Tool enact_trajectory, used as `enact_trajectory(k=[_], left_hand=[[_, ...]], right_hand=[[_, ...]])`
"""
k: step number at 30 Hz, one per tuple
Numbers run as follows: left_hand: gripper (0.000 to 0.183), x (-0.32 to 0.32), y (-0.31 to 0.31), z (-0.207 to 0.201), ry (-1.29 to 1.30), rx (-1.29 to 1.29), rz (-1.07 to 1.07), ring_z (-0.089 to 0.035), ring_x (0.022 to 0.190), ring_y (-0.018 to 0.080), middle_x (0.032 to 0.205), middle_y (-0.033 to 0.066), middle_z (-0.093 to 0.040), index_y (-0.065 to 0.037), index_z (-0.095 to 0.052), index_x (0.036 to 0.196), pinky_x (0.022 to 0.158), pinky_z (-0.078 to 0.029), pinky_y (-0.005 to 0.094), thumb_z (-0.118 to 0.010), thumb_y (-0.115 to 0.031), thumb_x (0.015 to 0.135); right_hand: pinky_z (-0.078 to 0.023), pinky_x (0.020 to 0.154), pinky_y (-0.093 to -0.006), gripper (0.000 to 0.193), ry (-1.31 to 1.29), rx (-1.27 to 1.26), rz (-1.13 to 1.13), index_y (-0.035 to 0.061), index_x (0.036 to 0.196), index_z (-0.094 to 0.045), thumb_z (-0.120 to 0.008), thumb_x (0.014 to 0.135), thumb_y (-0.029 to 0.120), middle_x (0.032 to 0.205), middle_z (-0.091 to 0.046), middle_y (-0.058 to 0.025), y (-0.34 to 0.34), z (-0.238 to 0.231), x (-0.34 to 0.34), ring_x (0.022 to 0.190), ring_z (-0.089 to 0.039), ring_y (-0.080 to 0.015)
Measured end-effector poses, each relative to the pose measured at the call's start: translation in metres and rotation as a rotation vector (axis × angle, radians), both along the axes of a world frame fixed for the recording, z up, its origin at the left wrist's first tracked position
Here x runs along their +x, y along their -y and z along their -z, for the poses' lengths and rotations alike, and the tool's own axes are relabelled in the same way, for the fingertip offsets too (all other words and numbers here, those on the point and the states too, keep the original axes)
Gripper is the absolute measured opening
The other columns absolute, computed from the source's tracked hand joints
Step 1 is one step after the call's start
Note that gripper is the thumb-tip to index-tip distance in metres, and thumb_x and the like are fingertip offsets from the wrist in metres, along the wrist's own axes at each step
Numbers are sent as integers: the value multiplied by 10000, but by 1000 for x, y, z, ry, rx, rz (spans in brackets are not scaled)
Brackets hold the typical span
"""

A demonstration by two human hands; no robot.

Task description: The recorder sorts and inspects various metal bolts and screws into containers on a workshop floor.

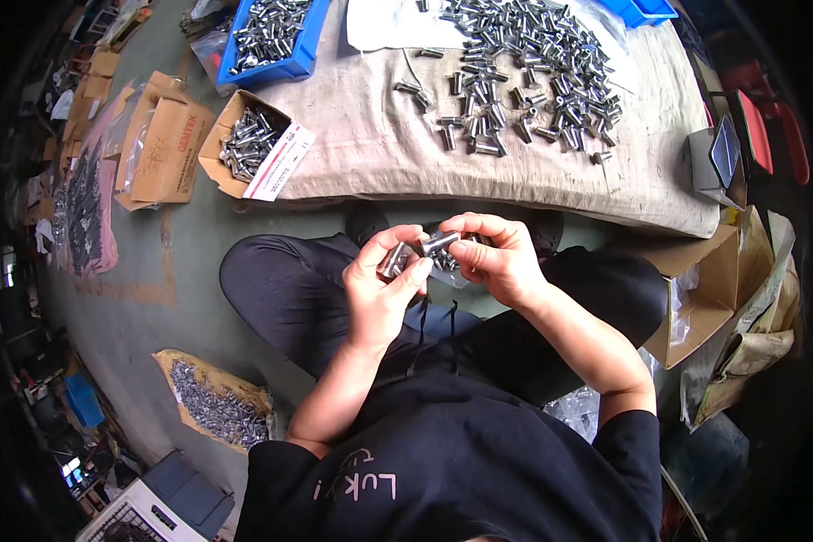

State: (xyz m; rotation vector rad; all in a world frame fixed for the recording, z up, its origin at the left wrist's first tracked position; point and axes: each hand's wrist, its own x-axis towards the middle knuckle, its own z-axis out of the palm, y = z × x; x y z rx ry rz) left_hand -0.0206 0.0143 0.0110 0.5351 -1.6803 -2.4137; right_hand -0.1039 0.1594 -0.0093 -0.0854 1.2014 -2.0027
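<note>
My left hand (375, 294) pinches a short shiny metal sleeve (395, 261) between thumb and fingers above my lap. Close beside it, my right hand (508, 262) grips a second metal cylinder (440, 242) by its right end, tilted slightly. The two hands nearly meet, but whether the metal parts touch I cannot tell. Below and between them, a clear bag with small metal parts (444, 262) shows in part. Many similar metal cylinders (492, 113) lie loose on the cloth-covered table (352, 144) ahead.
A blue bin (305, 63) and a small carton (210, 167) of metal parts stand at the table's left. An open brown box (167, 144) is on the floor beyond. An open carton (718, 280) is at my right. Small parts fill a tray (176, 361) at lower left.
</note>
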Motion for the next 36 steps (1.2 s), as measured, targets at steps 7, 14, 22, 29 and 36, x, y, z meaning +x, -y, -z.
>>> enact_trajectory(k=[7,14,22,29,36], left_hand=[[440,-5,3,-6,52,411,125,-509,665,150,983,167,-531,-4,-328,1283,535,-473,281,-451,-103,872],[505,0,11,-9,109,565,282,-439,502,129,796,143,-529,-94,-209,1368,422,-436,278,-385,-187,905],[472,-1,1,-7,120,547,361,-456,507,114,782,133,-546,-81,-255,1345,412,-432,254,-406,-174,907],[217,1,12,5,198,388,125,-469,536,86,766,77,-567,-18,-551,966,435,-426,234,-516,-218,889],[183,-1,8,2,125,300,62,-511,597,113,831,82,-571,18,-544,988,495,-447,241,-581,-41,819]], right_hand=[[-364,407,-188,162,384,-317,-58,26,829,-563,-589,815,186,682,-531,-34,-3,1,-8,574,-495,-91],[-316,380,-175,216,279,-52,-233,24,929,-605,-619,817,209,623,-534,-27,-3,2,-5,478,-449,-59],[-299,397,-173,218,148,-78,-228,25,957,-623,-634,806,181,639,-595,-23,-1,3,1,459,-425,-35],[-295,420,-171,218,-66,100,-103,1,975,-628,-651,773,78,675,-553,-2,-5,1,-1,487,-403,-22],[-316,438,-166,237,-130,95,-81,-4,990,-624,-656,763,54,762,-540,10,-2,0,1,526,-414,-18]])
